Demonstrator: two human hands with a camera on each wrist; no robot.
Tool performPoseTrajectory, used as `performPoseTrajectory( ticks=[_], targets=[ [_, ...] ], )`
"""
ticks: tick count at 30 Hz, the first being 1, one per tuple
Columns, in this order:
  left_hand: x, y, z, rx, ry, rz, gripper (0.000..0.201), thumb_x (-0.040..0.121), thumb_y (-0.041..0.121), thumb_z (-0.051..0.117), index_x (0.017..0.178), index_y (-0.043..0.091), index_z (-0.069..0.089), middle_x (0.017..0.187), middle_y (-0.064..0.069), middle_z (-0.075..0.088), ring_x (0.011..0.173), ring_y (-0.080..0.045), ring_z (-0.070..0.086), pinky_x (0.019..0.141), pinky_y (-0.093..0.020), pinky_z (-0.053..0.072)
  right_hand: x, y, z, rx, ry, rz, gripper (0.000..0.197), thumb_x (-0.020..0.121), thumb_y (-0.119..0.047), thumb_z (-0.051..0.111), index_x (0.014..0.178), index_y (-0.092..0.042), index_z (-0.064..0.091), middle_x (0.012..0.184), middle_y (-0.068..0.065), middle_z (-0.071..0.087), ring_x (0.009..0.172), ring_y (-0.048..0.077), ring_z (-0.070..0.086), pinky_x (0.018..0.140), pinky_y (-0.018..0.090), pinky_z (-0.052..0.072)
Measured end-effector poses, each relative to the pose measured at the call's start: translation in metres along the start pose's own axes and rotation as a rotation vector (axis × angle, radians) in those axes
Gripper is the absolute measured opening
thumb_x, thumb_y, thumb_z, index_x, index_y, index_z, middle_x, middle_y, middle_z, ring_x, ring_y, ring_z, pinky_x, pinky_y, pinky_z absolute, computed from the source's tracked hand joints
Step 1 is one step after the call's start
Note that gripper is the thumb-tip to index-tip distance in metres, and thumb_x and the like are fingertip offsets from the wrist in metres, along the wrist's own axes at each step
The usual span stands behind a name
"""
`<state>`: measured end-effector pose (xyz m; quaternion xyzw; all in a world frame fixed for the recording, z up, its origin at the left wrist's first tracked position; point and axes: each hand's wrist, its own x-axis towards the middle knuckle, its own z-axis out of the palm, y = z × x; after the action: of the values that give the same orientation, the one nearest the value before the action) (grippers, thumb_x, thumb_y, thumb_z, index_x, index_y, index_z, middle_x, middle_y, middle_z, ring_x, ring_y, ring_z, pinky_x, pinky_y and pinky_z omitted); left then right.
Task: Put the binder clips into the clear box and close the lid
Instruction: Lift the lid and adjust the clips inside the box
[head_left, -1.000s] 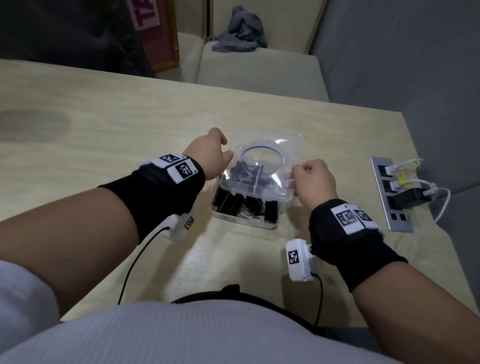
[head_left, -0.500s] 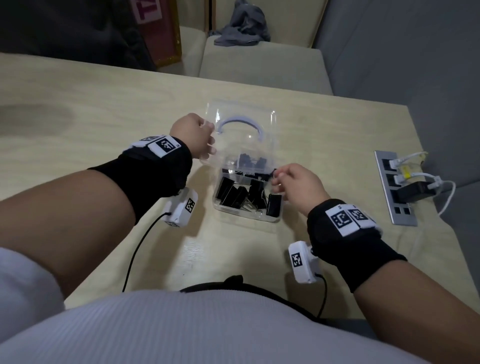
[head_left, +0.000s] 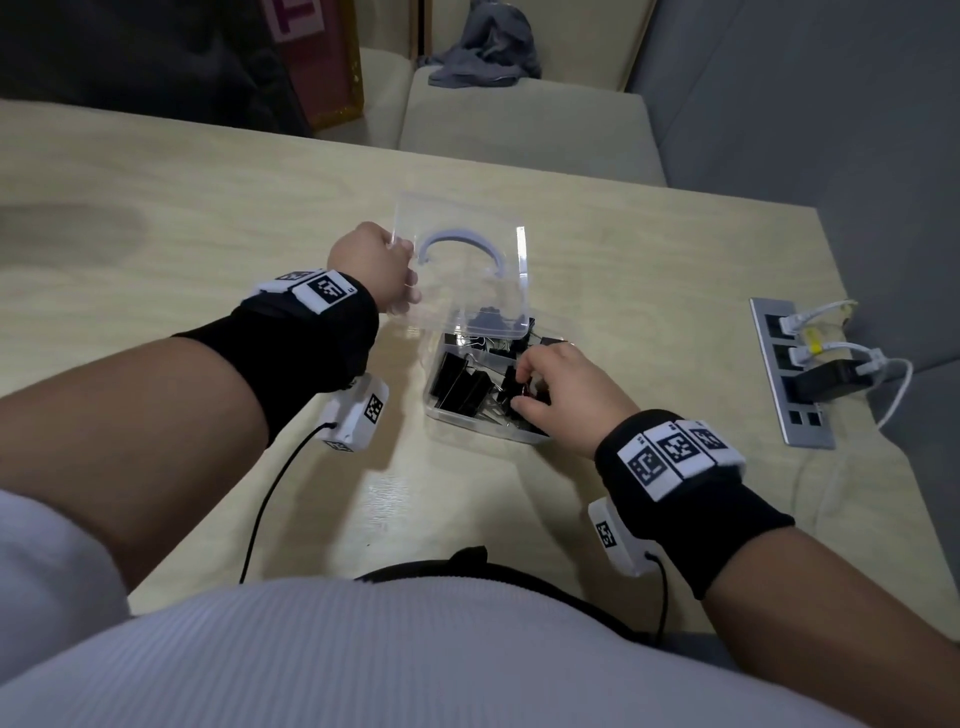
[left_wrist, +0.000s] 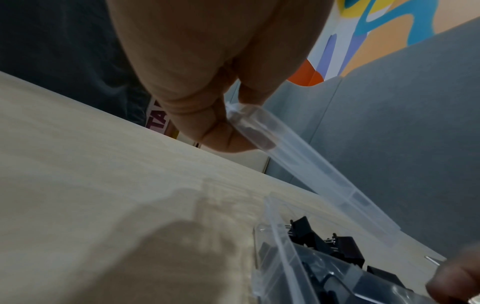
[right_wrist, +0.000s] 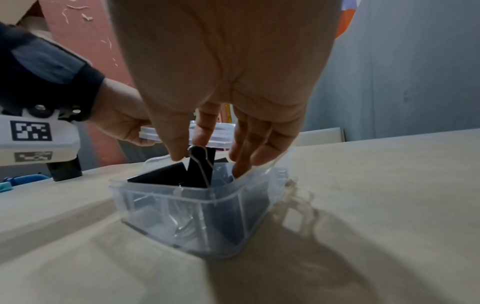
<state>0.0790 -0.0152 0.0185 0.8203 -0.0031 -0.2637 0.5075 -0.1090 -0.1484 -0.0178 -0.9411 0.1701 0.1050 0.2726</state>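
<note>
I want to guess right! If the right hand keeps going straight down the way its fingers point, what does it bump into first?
Probably the black binder clip standing up in the clear box. The right hand already has its fingertips around the clip's wire handle.

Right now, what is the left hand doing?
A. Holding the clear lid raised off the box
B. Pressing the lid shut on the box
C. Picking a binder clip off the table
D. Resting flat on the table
A: the left hand grips the clear lid by its edge, lifted off the clear box, while the right hand reaches among the binder clips.
</note>
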Motion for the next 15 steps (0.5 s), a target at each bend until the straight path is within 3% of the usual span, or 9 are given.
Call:
performPoseTrajectory(
  ticks=[2,5,11,15],
  targets=[
    [-0.002,0.001,0.000,-0.029,-0.010,-0.026,0.013,0.101,0.014,0.038,0.097,0.009,0.050,0.074,-0.011,0.056,0.044,-0.019,0.052,0.040,-0.017,0.040,0.002,-0.003,0.002,-0.012,0.035,-0.004,0.010,0.086,-0.025,0.059,0.094,-0.021,0.054,0.108,0.003,0.051,0.089,0.022,0.055,0.080,0.034,0.046],
    [-0.002,0.001,0.001,0.002,-0.009,0.005,0.020,0.100,0.016,0.041,0.117,0.006,0.047,0.076,-0.012,0.058,0.049,-0.021,0.053,0.044,-0.024,0.042,0.006,-0.007,0.001,0.014,0.134,0.026,0.004,0.085,-0.019,0.056,0.083,-0.021,0.053,0.095,0.002,0.058,0.084,0.023,0.057,0.072,0.032,0.044],
    [-0.001,0.001,0.000,0.001,0.002,0.016,0.024,0.100,0.017,0.041,0.120,0.005,0.047,0.076,-0.012,0.058,0.050,-0.021,0.054,0.045,-0.024,0.043,0.008,-0.009,-0.011,0.231,0.318,0.096,0.005,0.080,-0.017,0.060,0.084,-0.017,0.058,0.078,0.000,0.062,0.073,0.018,0.056,0.068,0.031,0.047],
    [-0.001,0.002,0.000,-0.012,0.007,0.010,0.021,0.100,0.015,0.039,0.117,0.004,0.047,0.077,-0.013,0.058,0.050,-0.020,0.054,0.044,-0.022,0.042,0.009,-0.009,-0.016,0.453,0.395,0.181,0.004,0.078,-0.014,0.059,0.082,-0.016,0.059,0.065,-0.006,0.054,0.060,0.011,0.049,0.062,0.027,0.044]
  ],
)
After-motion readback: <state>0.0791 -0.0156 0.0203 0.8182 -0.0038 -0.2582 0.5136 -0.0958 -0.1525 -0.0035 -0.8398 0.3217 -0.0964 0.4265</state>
